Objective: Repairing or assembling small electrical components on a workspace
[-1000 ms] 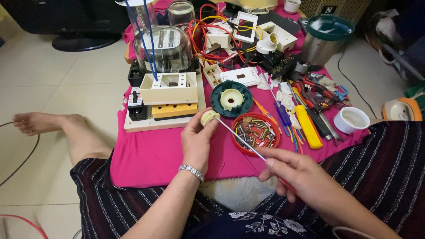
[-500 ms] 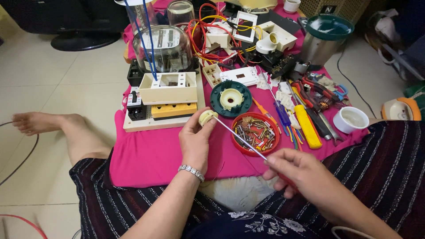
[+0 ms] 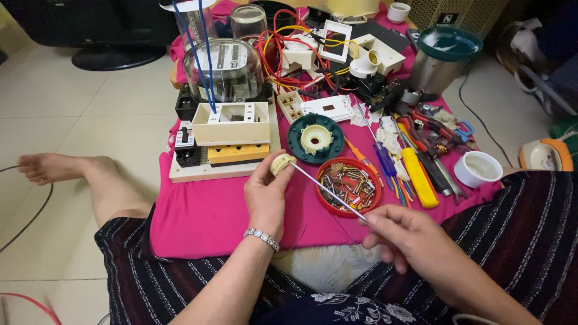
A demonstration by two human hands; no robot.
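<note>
My left hand (image 3: 266, 198) holds a small cream round plastic part (image 3: 280, 163) up over the pink cloth (image 3: 205, 210). My right hand (image 3: 402, 238) grips a thin metal screwdriver (image 3: 328, 191) by its handle end. The shaft slants up to the left and its tip meets the cream part. Just behind the shaft sits a red lid with several screws (image 3: 349, 186). A silver bracelet is on my left wrist.
A green round disc with a cream hub (image 3: 315, 138), a white and yellow breaker block (image 3: 232, 135), a glass-domed meter (image 3: 226, 69), red and yellow wires, pliers and screwdrivers (image 3: 415, 174), a white cup (image 3: 477, 169) and a steel pot (image 3: 445, 57) crowd the low table. My bare leg stretches left on the tile floor.
My right hand has shifted slightly right and down along the screwdriver; the left hand and cream part stay in place.
</note>
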